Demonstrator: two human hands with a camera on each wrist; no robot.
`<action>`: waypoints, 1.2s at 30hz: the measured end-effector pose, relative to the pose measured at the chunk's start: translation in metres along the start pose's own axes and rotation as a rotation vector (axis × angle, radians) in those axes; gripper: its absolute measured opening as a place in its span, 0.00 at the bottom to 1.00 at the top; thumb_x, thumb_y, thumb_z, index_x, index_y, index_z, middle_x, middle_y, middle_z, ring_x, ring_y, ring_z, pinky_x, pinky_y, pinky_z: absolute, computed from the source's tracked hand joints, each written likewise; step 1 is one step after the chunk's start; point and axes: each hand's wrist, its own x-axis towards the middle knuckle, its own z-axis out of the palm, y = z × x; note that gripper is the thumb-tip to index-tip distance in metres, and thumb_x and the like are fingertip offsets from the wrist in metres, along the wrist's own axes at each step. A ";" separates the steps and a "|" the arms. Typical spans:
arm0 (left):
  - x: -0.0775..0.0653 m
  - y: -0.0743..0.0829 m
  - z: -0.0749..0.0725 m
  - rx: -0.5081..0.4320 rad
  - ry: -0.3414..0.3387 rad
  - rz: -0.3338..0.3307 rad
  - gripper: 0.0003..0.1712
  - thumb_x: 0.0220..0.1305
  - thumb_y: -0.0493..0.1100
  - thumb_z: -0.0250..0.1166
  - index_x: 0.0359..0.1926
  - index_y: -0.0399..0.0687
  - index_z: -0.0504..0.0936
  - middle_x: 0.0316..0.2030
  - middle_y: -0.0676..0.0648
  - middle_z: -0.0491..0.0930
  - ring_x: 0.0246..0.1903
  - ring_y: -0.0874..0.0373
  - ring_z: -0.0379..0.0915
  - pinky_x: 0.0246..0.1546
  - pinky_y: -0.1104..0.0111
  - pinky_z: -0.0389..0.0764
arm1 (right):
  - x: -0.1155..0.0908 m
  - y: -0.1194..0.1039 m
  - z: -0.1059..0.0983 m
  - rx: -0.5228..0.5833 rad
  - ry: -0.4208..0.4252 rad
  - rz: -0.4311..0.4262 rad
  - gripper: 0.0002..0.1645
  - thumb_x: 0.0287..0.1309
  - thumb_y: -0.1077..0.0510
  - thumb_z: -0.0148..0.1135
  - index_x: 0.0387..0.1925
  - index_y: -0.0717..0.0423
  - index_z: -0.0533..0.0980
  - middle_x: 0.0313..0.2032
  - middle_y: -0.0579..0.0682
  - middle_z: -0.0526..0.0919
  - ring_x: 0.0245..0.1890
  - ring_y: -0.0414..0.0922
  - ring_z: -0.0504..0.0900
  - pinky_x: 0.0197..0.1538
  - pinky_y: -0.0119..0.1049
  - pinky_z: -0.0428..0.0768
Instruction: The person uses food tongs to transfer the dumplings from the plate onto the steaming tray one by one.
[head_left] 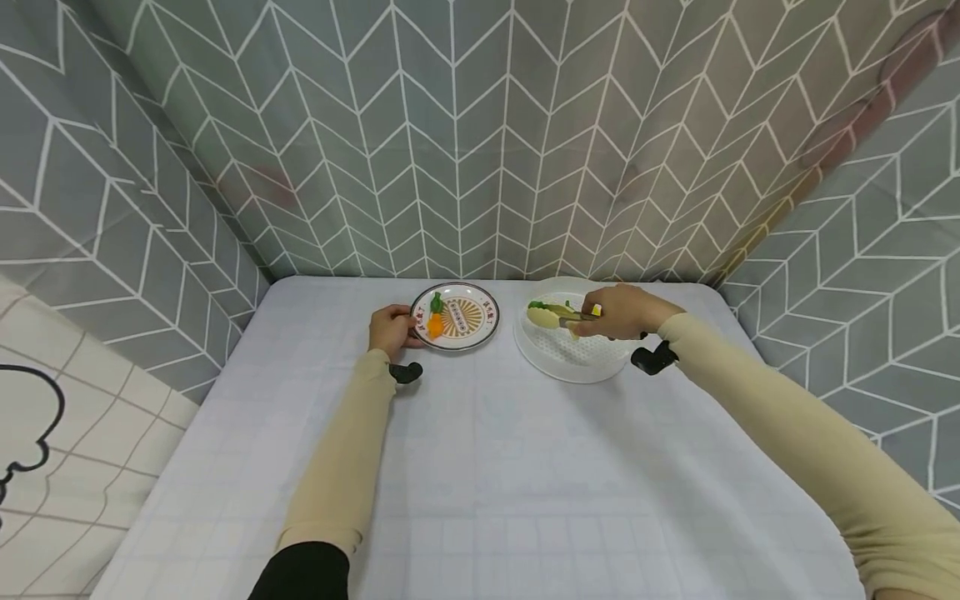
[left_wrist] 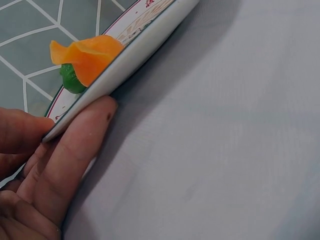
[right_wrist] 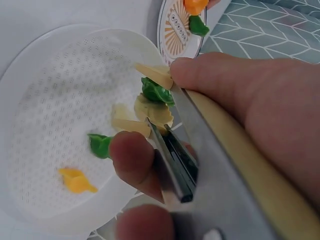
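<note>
My left hand (head_left: 390, 330) grips the near-left rim of a round patterned plate (head_left: 480, 312), thumb on top and fingers beneath in the left wrist view. On the plate lie an orange dumpling (left_wrist: 92, 55) and a green dumpling (left_wrist: 73, 80). Held in my right hand (head_left: 618, 312) is a pair of metal tongs (right_wrist: 210, 150) with beige tips, reaching into a white round steamer tray (right_wrist: 50, 105). The spread tips stand on either side of a green dumpling (right_wrist: 156, 91) and a pale beige dumpling (right_wrist: 154, 111). Another green dumpling (right_wrist: 100, 145) and a yellow dumpling (right_wrist: 76, 181) lie nearby in the tray.
Plate and steamer tray stand side by side near the back edge of a table with a white cloth (head_left: 487, 467). A grey curtain with white zigzag lines (head_left: 465, 150) hangs right behind and along both sides.
</note>
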 end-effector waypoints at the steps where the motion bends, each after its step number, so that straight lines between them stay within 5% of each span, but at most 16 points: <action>1: -0.001 0.001 0.000 0.004 -0.003 0.004 0.24 0.73 0.32 0.57 0.68 0.33 0.76 0.50 0.36 0.79 0.19 0.62 0.80 0.24 0.69 0.90 | -0.004 0.002 0.000 -0.002 0.003 -0.006 0.29 0.72 0.37 0.62 0.56 0.57 0.79 0.32 0.50 0.87 0.31 0.45 0.85 0.27 0.34 0.78; 13: 0.006 0.017 -0.008 0.024 0.003 0.038 0.23 0.74 0.33 0.57 0.67 0.35 0.77 0.51 0.37 0.78 0.18 0.61 0.80 0.25 0.68 0.91 | -0.009 0.012 0.010 -0.036 0.000 0.024 0.31 0.72 0.37 0.63 0.58 0.59 0.79 0.32 0.50 0.88 0.31 0.44 0.84 0.30 0.35 0.78; 30: -0.003 0.006 -0.001 0.012 0.000 0.016 0.22 0.76 0.34 0.56 0.68 0.35 0.76 0.53 0.36 0.77 0.18 0.62 0.80 0.24 0.70 0.90 | -0.008 0.012 0.031 -0.071 -0.001 0.065 0.38 0.67 0.32 0.66 0.58 0.61 0.80 0.38 0.53 0.85 0.37 0.49 0.80 0.34 0.37 0.78; 36: -0.004 0.003 0.001 0.015 -0.003 0.017 0.23 0.76 0.34 0.55 0.68 0.35 0.76 0.54 0.36 0.77 0.18 0.62 0.80 0.25 0.70 0.90 | -0.014 0.008 0.032 -0.079 -0.021 0.092 0.40 0.66 0.28 0.64 0.52 0.62 0.81 0.35 0.52 0.82 0.32 0.47 0.79 0.30 0.36 0.77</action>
